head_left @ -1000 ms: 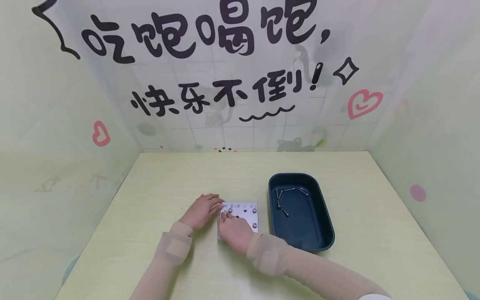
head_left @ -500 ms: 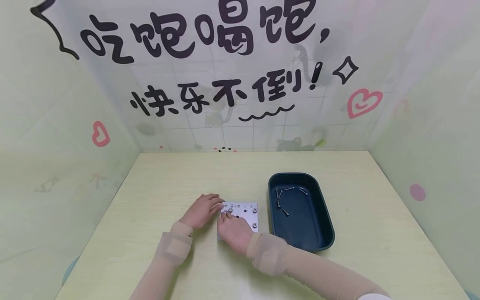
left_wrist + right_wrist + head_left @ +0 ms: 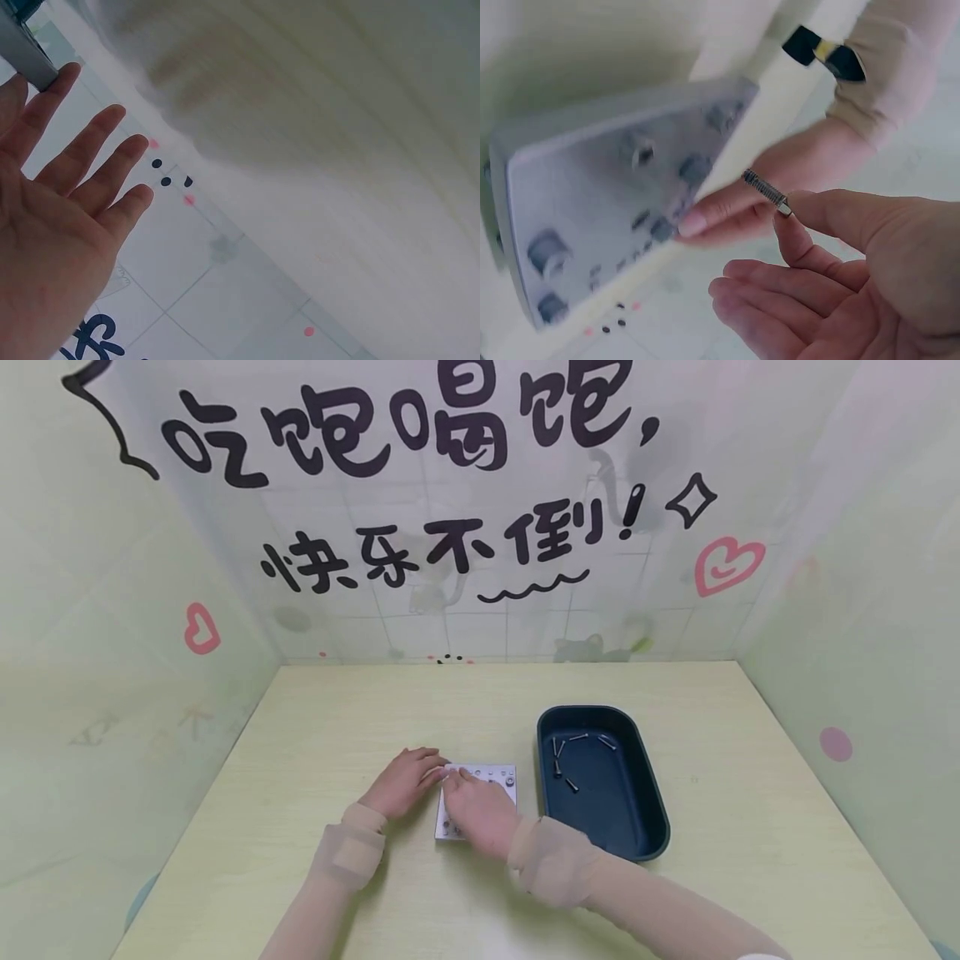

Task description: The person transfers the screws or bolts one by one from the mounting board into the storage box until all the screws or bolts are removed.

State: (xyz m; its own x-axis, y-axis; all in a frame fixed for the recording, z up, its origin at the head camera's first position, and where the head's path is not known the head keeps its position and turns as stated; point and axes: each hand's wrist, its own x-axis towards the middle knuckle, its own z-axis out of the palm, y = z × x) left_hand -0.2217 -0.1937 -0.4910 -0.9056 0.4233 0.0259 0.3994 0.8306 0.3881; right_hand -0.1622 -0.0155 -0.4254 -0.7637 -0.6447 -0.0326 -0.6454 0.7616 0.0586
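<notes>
A light metal plate point(image 3: 497, 775) with round screw heads and small holes lies on the table; the right wrist view shows the plate point(image 3: 577, 187) up close. Its upper left corner is pinched between thumb and index finger of my left hand point(image 3: 401, 785); the other fingers of the left hand point(image 3: 75, 202) are spread in the left wrist view. Over the plate, my right hand point(image 3: 483, 817) covers much of its middle. In the right wrist view, the right hand point(image 3: 840, 262) pinches a small threaded screw point(image 3: 763, 187) between thumb and index finger, apart from the plate.
Right of the plate stands a dark blue tray point(image 3: 607, 818) holding several loose screws point(image 3: 572, 785). The right forearm passes just in front of the tray's near left corner. Printed walls enclose the table point(image 3: 360, 702) at the back and sides.
My right hand has moved slightly up and to the right over the plate, uncovering its lower left part and hiding the upper left screw head. The left hand and plate have not moved.
</notes>
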